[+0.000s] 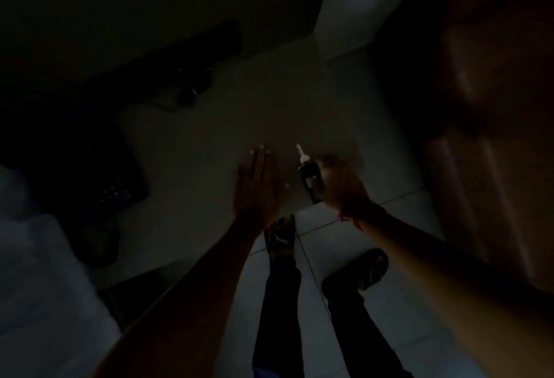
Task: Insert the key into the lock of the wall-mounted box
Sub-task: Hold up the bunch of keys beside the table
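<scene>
The scene is very dark. My right hand is closed around a key with a dark head and fob; its pale metal blade points up and away from me. My left hand lies flat with fingers together against a dim grey surface in front of me, just left of the key. The key's tip is close to that surface, and I cannot tell whether it touches. No lock is visible in the gloom.
A brown wooden door or panel fills the right side. A pale wall corner rises at top centre. Dark shapes sit at left. Below, my legs and sandalled feet stand on pale floor tiles.
</scene>
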A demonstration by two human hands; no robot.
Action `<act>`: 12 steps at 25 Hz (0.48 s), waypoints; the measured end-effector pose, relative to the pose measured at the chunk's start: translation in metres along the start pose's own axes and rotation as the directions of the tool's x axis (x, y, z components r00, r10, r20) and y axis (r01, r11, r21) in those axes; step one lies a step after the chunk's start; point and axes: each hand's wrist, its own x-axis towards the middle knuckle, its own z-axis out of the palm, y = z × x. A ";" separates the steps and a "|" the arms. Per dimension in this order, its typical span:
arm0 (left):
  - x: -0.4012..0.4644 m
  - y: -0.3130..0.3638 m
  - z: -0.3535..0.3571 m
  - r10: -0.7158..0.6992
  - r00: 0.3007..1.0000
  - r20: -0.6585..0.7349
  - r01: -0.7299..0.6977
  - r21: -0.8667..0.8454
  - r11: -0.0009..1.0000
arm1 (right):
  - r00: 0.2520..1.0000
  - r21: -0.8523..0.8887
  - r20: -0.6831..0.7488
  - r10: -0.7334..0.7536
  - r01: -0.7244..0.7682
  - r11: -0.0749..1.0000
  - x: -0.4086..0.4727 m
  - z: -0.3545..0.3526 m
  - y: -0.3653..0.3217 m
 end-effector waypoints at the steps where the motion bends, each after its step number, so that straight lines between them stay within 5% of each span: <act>1: 0.003 -0.003 0.012 0.009 0.997 -0.073 -0.007 0.023 1.000 | 0.996 0.001 -0.087 0.014 -0.014 1.000 0.008 0.011 0.000; 5: 0.012 -0.010 0.049 0.002 0.960 -0.281 0.009 0.038 0.999 | 0.946 0.047 -0.314 0.079 -0.068 0.997 0.025 0.039 -0.007; 12: 0.016 -0.010 0.058 0.011 0.939 -0.345 0.003 0.040 0.999 | 0.960 0.351 -0.257 0.107 -0.010 0.936 0.033 0.042 -0.009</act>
